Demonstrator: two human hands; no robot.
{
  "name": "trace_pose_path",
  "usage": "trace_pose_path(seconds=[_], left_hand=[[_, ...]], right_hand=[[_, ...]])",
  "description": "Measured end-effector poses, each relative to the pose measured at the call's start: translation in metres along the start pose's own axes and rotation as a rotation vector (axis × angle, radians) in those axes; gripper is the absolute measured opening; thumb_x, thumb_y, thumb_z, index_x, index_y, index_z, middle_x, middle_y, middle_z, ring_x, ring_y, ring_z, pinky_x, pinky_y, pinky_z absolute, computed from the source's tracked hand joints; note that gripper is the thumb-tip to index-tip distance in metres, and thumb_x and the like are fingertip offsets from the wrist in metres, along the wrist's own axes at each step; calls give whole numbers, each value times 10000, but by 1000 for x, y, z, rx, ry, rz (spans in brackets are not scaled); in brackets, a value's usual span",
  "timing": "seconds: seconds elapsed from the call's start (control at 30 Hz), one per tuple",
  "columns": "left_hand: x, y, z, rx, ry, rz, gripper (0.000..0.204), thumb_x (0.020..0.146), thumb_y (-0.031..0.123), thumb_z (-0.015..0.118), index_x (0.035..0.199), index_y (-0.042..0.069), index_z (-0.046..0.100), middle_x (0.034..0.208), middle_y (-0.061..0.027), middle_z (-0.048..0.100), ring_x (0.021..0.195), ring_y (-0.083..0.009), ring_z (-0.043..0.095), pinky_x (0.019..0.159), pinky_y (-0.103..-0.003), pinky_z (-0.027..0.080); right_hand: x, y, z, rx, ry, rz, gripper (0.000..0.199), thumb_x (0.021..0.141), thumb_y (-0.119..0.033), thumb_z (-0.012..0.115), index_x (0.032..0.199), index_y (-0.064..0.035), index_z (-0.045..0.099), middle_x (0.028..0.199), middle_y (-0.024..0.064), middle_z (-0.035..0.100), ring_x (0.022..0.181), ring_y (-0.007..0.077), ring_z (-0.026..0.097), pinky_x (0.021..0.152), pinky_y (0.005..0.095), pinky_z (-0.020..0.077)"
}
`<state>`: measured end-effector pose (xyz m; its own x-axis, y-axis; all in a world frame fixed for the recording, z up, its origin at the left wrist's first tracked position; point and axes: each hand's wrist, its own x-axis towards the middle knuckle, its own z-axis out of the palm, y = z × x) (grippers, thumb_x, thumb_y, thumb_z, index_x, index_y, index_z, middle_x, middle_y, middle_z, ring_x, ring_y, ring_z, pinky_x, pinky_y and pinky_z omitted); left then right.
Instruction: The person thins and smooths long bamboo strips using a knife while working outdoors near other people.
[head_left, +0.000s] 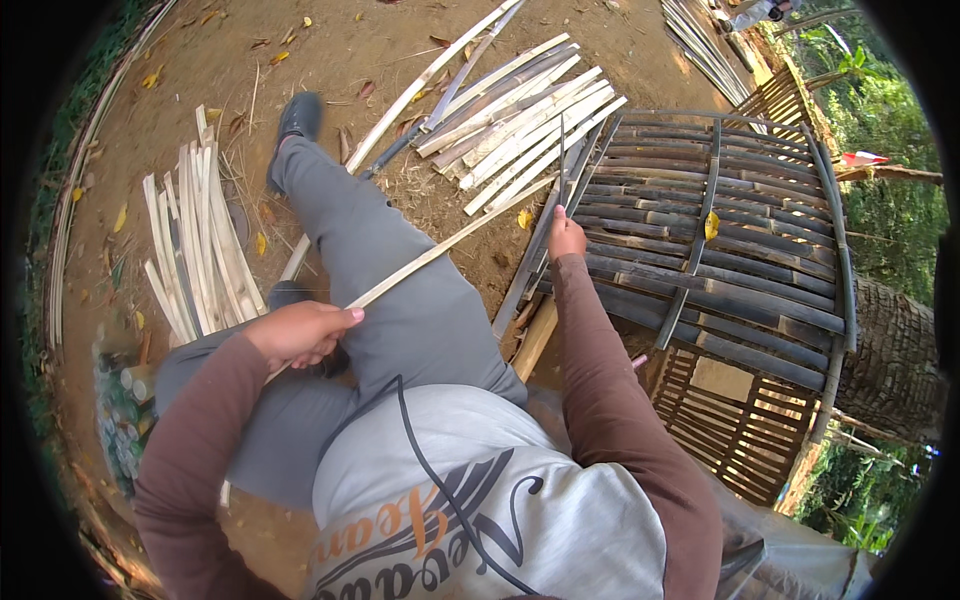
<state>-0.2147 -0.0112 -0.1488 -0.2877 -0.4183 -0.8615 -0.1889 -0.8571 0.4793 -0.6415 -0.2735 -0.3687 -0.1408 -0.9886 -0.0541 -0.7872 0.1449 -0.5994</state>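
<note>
My left hand (pixel 300 335) is closed round a long, pale bamboo strip (pixel 430 255). The strip slants up to the right across my grey-trousered thigh, and its near end runs out below my fist. At the right, my right hand (pixel 567 235) grips what looks like a knife (pixel 562 160), its narrow dark blade pointing away from me and seen nearly edge-on. The strip's far end comes up close to the blade; whether they touch I cannot tell. The knife's handle is hidden inside my fist.
Split bamboo strips (pixel 535 115) lie in a pile ahead, with another bundle (pixel 205 230) at the left. A dark bamboo slatted bench (pixel 700 235) stands close by my right arm. Long poles (pixel 430 75) cross the dirt ground. Plastic bottles (pixel 120 430) sit at the lower left.
</note>
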Motion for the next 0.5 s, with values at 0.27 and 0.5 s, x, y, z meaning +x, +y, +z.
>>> trace_pose_path(seconds=[0.27, 0.5], left_hand=[[-1, -12, -2, -51, 28, -32, 430, 1051, 477, 580, 916, 70, 599, 608, 48, 405, 503, -81, 368, 462, -279, 315], [8, -16, 25, 605, 392, 280, 500, 1014, 472, 601, 995, -20, 688, 880, -202, 715, 859, -376, 684, 801, -463, 520]], right_hand=[[-88, -86, -20, -228, -324, -282, 601, 1023, -571, 515, 986, -13, 734, 938, 281, 709, 953, 485, 667, 843, 533, 526], [-12, -29, -66, -421, -304, -10, 640, 1037, -582, 474, 1026, -3, 744, 1020, 274, 722, 1026, 463, 671, 899, 531, 517]])
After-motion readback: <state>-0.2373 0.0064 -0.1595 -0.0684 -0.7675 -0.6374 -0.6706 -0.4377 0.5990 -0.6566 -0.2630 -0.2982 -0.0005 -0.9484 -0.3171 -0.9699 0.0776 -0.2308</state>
